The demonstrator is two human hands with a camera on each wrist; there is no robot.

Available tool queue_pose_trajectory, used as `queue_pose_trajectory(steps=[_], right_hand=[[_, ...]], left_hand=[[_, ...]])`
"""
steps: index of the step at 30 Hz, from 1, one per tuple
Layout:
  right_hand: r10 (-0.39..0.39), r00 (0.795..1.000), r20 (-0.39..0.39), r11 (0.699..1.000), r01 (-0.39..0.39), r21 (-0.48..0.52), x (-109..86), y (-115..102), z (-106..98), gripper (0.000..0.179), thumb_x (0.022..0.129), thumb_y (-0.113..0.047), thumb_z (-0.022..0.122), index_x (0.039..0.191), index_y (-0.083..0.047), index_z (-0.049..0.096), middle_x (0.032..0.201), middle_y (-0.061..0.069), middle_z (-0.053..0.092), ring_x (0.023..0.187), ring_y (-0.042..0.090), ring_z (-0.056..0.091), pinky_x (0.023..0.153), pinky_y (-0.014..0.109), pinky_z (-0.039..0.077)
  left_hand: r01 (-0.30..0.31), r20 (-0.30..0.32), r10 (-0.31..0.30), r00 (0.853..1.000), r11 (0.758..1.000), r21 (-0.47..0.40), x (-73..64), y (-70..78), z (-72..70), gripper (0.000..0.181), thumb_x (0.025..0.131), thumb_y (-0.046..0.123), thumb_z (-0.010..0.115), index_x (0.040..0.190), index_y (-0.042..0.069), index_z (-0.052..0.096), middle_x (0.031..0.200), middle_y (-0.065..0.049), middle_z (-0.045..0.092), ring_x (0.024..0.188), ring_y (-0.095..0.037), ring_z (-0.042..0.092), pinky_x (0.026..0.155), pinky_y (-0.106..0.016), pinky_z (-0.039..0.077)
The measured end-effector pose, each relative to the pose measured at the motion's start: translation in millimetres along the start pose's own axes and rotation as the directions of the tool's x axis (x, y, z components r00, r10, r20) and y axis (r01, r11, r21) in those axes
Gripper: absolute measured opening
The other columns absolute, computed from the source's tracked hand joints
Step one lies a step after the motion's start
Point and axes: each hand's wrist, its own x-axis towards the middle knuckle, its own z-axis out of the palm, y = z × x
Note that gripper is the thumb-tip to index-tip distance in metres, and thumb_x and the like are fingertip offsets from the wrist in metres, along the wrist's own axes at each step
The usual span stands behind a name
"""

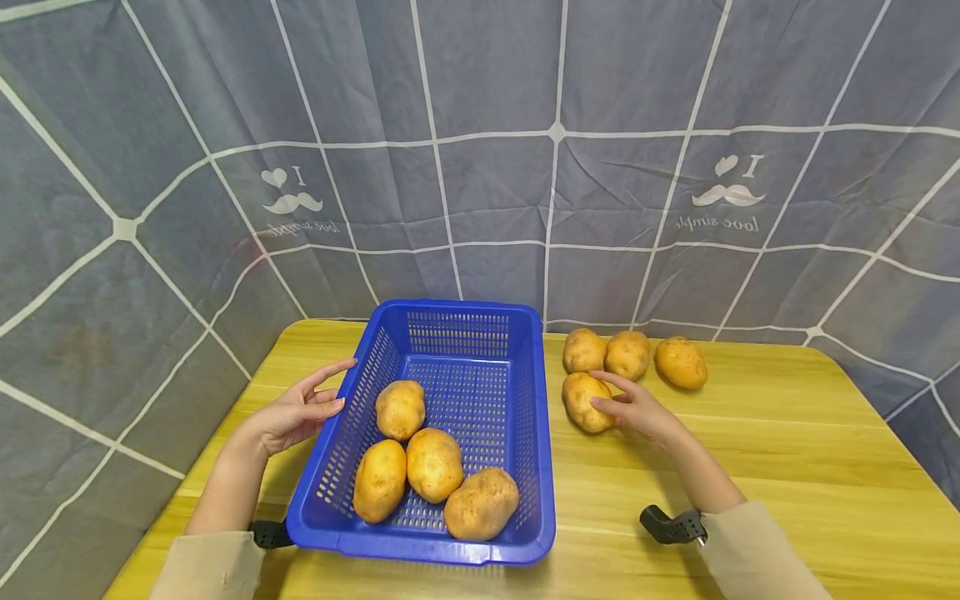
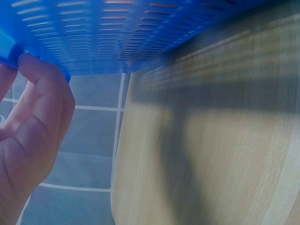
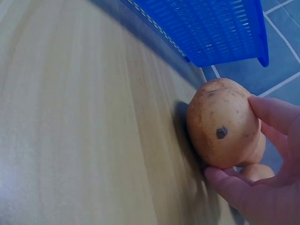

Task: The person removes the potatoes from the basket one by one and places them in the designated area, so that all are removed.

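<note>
A blue plastic basket (image 1: 528,433) with slotted walls stands on the table, and several potatoes (image 1: 435,465) lie in its near half. My left hand (image 1: 296,411) grips the basket's left rim from outside; in the left wrist view its bent fingers (image 2: 44,89) meet the rim's edge. To the right of the basket, my right hand (image 1: 633,408) holds a potato (image 1: 585,402) between thumb and fingers. That potato shows a dark spot in the right wrist view, where it appears at or just above the tabletop.
Three more potatoes, a left one (image 1: 582,350), a middle one (image 1: 627,354) and a right one (image 1: 681,362), lie along the back of the wooden table (image 1: 787,433). A grey curtain (image 1: 495,192) with white lines hangs behind the table and on its left side.
</note>
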Motion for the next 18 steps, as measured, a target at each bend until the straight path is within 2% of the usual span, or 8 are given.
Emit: queue_pose_trajectory(steps=[5,12,15,18], right_hand=[[-0.007,1.0,0.022,1.0,0.007,-0.004,-0.1,-2.0,-1.6,0.059,0.092,-0.016,0.059,0.142,0.0,0.033,0.103,0.015,0.052,0.066,0.012,0.043,0.058,0.023,0.042],[-0.004,0.999,0.047,1.0,0.005,-0.007,-0.9,-6.1,-4.9,0.061,0.092,-0.015,0.059,0.143,0.0,0.031,0.082,0.007,0.049,0.065,0.012,0.044,0.059,0.024,0.043],[-0.001,0.999,0.05,1.0,0.001,-0.013,-1.4,-7.1,-6.3,0.06,0.092,-0.016,0.059,0.143,0.0,0.031,0.09,0.012,0.053,0.069,0.014,0.046,0.062,0.027,0.045],[0.003,0.998,0.056,1.0,-0.002,-0.014,-2.5,-8.0,-7.9,0.061,0.092,-0.017,0.059,0.143,0.0,0.031,0.107,0.023,0.054,0.08,0.016,0.051,0.07,0.03,0.048]], left_hand=[[-0.003,0.006,0.003,1.0,1.0,-0.004,0.4,-0.3,1.0,0.054,0.095,-0.009,0.04,0.136,0.025,0.038,0.112,-0.01,0.063,0.097,-0.023,0.064,0.082,-0.036,0.053],[0.006,0.002,-0.006,1.0,1.0,-0.01,0.1,1.2,2.4,0.053,0.095,-0.01,0.04,0.135,0.025,0.038,0.112,-0.01,0.063,0.097,-0.023,0.064,0.082,-0.036,0.053],[0.006,-0.005,-0.007,1.0,1.0,-0.007,-0.4,1.4,2.4,0.053,0.095,-0.009,0.04,0.135,0.025,0.038,0.111,-0.01,0.063,0.097,-0.023,0.064,0.082,-0.036,0.053],[0.008,-0.011,-0.008,1.0,1.0,-0.004,-0.8,1.1,2.6,0.053,0.095,-0.009,0.04,0.135,0.025,0.038,0.111,-0.01,0.063,0.097,-0.023,0.064,0.082,-0.036,0.053]])
